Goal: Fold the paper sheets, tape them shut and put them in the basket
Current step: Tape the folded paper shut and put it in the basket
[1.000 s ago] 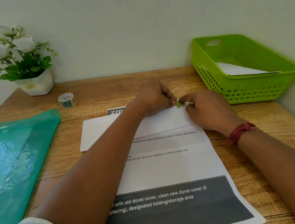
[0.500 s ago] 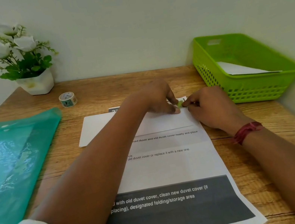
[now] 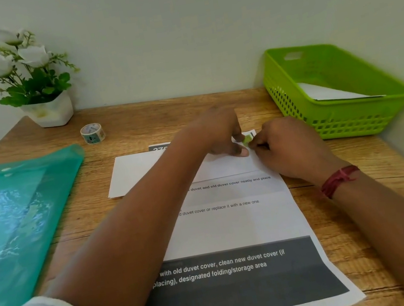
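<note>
Wooden desk [image 3: 366, 204] against a pale wall carries the work. A folded sheet [image 3: 144, 171] of white paper is laid across the far end of an unfolded printed sheet [image 3: 235, 227], directly under both hands. A small green tape strip [image 3: 247, 140] is pinched in the curled fingers of the right hand [image 3: 288, 145] at the folded sheet's far right corner. The left hand [image 3: 221, 133] is arched just left of it, one fingertip pressed on the folded paper beside the strip. Whether the strip is also gripped by it cannot be told. A green basket [image 3: 352, 123], with folded paper inside, stands beyond and to the right of the right hand. A tape roll [image 3: 92, 133] lies well left of the left hand.

The folded paper is judged light, thin and springy, so its flap should be pinned flat near the edge. The strip is judged limp and sticky, and is best held by its very end, lest it curl onto itself. For lifting, a long edge is best taken.
</note>
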### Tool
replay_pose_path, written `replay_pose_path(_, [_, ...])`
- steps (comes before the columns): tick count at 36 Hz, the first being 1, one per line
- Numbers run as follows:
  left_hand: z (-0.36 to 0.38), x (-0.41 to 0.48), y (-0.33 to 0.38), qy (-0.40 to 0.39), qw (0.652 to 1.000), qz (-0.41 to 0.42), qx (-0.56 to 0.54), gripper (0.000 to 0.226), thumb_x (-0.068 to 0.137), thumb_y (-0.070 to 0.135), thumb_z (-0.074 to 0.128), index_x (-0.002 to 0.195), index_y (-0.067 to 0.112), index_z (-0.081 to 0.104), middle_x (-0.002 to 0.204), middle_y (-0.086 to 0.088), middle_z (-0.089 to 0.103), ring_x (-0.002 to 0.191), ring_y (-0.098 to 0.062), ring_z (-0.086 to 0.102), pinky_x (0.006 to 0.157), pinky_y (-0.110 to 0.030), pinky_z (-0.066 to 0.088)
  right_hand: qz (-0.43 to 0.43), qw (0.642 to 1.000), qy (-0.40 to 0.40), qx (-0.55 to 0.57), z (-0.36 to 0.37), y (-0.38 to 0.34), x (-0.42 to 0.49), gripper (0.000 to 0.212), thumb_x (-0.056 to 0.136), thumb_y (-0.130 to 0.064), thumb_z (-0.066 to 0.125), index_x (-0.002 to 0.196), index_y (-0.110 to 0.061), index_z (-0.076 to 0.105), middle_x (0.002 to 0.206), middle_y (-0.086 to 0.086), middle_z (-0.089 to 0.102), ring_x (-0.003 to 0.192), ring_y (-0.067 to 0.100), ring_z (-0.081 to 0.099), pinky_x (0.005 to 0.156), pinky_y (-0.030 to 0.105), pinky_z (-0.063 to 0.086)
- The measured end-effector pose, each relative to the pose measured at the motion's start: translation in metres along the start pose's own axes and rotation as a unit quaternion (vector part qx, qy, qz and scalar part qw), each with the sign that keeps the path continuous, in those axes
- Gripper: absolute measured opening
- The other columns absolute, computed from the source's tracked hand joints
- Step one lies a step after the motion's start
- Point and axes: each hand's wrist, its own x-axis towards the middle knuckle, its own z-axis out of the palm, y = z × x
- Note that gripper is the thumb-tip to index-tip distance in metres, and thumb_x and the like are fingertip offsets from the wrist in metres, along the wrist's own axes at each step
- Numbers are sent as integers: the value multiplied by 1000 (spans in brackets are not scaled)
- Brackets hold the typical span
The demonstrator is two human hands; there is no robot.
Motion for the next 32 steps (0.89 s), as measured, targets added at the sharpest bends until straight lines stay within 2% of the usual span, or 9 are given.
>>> replay_pose_path(6, [2,1,-4,-3,1000,1,-9,50,79,51,76,118,20,72,123,3,68,116,-21,57,98,-36,45,-31,999,11,6,1,2,-1,29,89,-21,56,106,-35,75,72,-2,51,73,24,56,57,30,37])
replay_pose_path(11, [1,1,-4,3,1000,2,-6,50,78,50,77,117,20,73,119,1,69,113,-22,59,96,-36,46,-26,999,6,21,5,1,1,26,89,-24,56,101,-34,77,73,1,56,73,24,56,56,30,36])
replay_pose_path(15, [1,0,-3,3,1000,1,-3,47,78,49,77,116,21,73,118,0,69,113,-23,58,94,-36,47,55,996,-13,65,5,-2,8,20,89,-28,57,79,-26,74,64,-1,56,64,22,52,50,30,30])
replay_pose_path(17, [1,0,-4,4,1000,2,1,46,79,49,76,117,23,73,121,0,67,116,-24,56,95,-36,46,76,994,-20,79,6,-5,9,29,87,-27,58,58,-26,59,56,-2,49,59,23,48,47,29,23])
replay_pose_path(19, [2,-1,-4,9,1000,3,12,46,80,52,74,118,25,72,122,1,65,118,-24,54,94,-35,45,88,992,-25,84,6,-7,10,37,88,-28,57,52,-28,48,56,-2,48,60,25,49,46,29,22])
replay_pose_path(21, [3,0,-5,11,1000,10,23,48,80,55,72,120,27,71,121,0,64,120,-24,50,88,-32,41,91,991,-31,95,4,-6,9,31,89,-28,57,59,-28,60,60,-1,53,62,24,52,48,29,25])
replay_pose_path(23, [2,0,-4,13,999,17,36,50,81,57,70,122,28,70,119,-1,64,121,-24,46,83,-30,34,89,989,-32,113,2,-4,9,21,90,-26,58,77,-24,75,70,3,65,65,23,56,52,31,36])
replay_pose_path(26, [2,0,-5,13,999,19,41,51,82,58,69,123,28,69,120,-1,63,123,-23,43,82,-29,31,79,989,-7,127,4,-1,4,22,90,-19,58,91,-20,79,76,7,72,59,19,54,59,34,45])
replay_pose_path(32, [1,1,-5,14,999,14,31,49,82,55,70,122,26,69,122,1,62,121,-22,47,80,-28,31,92,987,35,129,12,12,3,25,92,-26,63,78,-13,79,63,4,67,57,14,53,52,27,32])
